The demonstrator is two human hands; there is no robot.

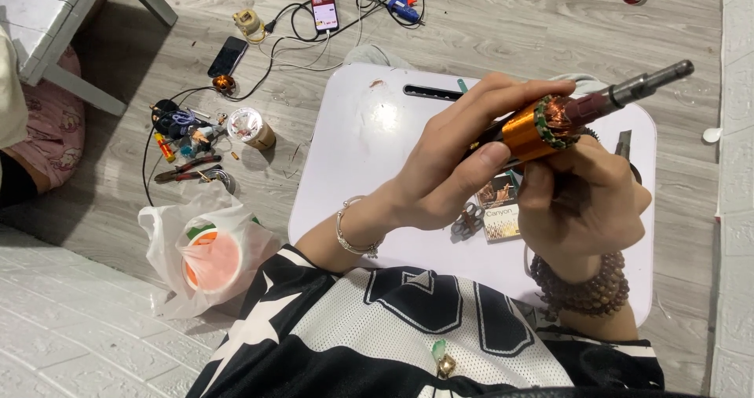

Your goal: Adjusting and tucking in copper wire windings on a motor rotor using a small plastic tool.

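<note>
Holding the orange-wrapped motor armature with copper windings and a steel shaft (550,123) above the white lap table (353,154), at about one o'clock from the body, left hand (455,162) closed around the orange body with thumb pressed along its side, right hand (581,201) curled under the winding end. Best kept steady from the left, fingertips of the right off the fine copper wire, shaft pointed toward two o'clock, clear of the small scissors (469,219) lying below at six o'clock
</note>
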